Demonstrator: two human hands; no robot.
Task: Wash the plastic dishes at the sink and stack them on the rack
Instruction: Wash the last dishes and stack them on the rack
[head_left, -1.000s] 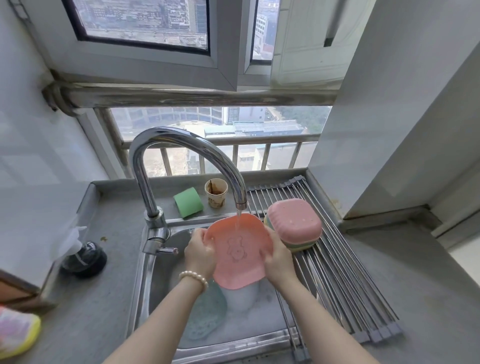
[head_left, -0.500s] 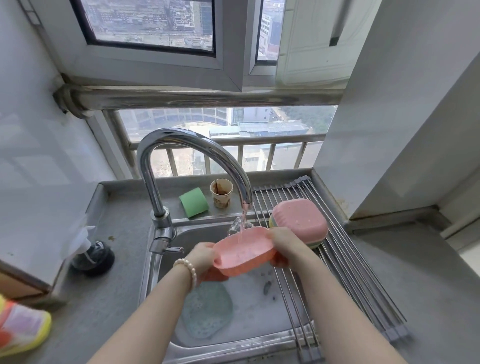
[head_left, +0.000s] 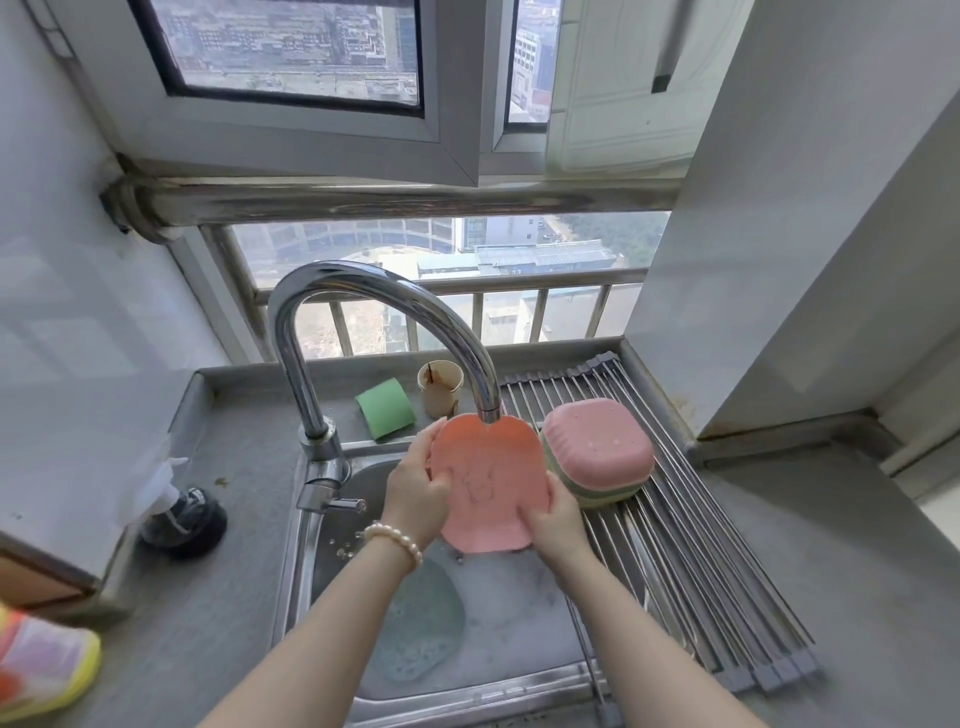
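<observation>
Fingers of the left hand (head_left: 415, 488) curl round the left edge of the pink plate (head_left: 488, 483); fingers of the right hand (head_left: 555, 519) grip its lower right corner. Plate held tilted, its face toward the person, top edge just under the tap spout (head_left: 488, 413), above the sink (head_left: 332, 566). Faint line drawing on the plate's face. Just right of the right fingers: stack of upturned dishes (head_left: 597, 452), pink on top, resting on the roll-up rack (head_left: 691, 551). Below the left wrist, a teal dish (head_left: 426, 623) lies in sudsy water. Beyond the left fingers: green sponge (head_left: 385, 408), stained paper cup (head_left: 440, 388).
</observation>
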